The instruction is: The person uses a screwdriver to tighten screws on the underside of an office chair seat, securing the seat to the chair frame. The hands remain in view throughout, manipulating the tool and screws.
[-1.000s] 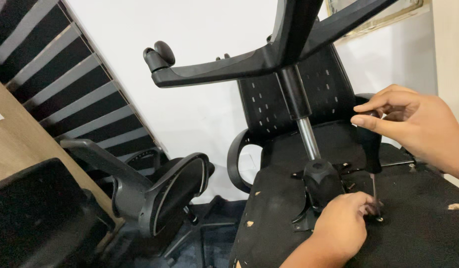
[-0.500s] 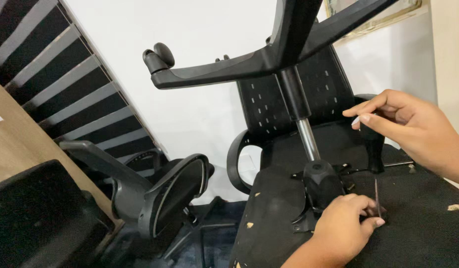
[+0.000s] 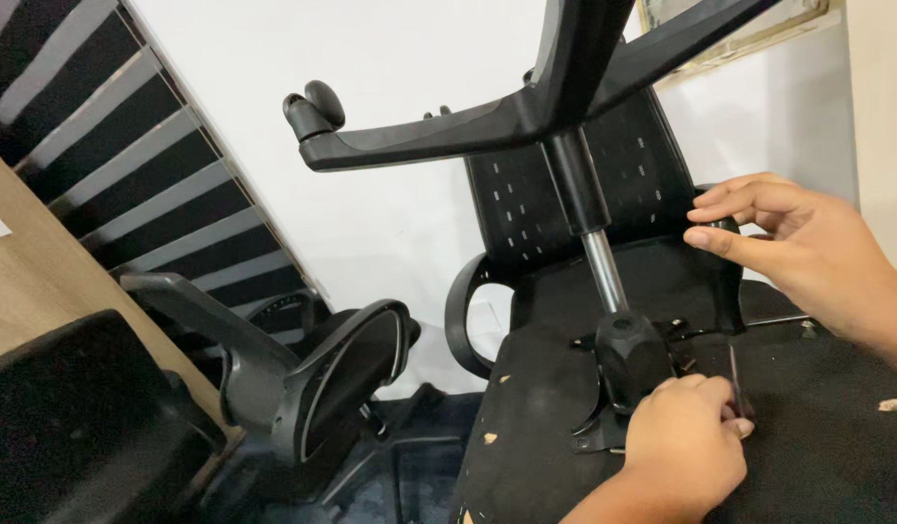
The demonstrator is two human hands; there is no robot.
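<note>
Just below the middle of the view, the left hand [image 3: 683, 446] is curled into a fist around a thin dark tool [image 3: 736, 380], whose shaft stands up out of the fingers at the hand's one o'clock. That fist rests on the underside of the overturned chair seat [image 3: 526, 427], touching the black mechanism housing [image 3: 631, 355] at its eleven o'clock. From the housing the silver gas cylinder [image 3: 604, 270] rises toward twelve o'clock into the wheeled base [image 3: 487, 126]. The right hand [image 3: 808, 250] hovers at three o'clock, fingers loosely apart and holding nothing, its fingertips just beside the black armrest post [image 3: 728, 291]. A second black chair [image 3: 322, 378] lies toppled at eight o'clock, well apart from both hands.
</note>
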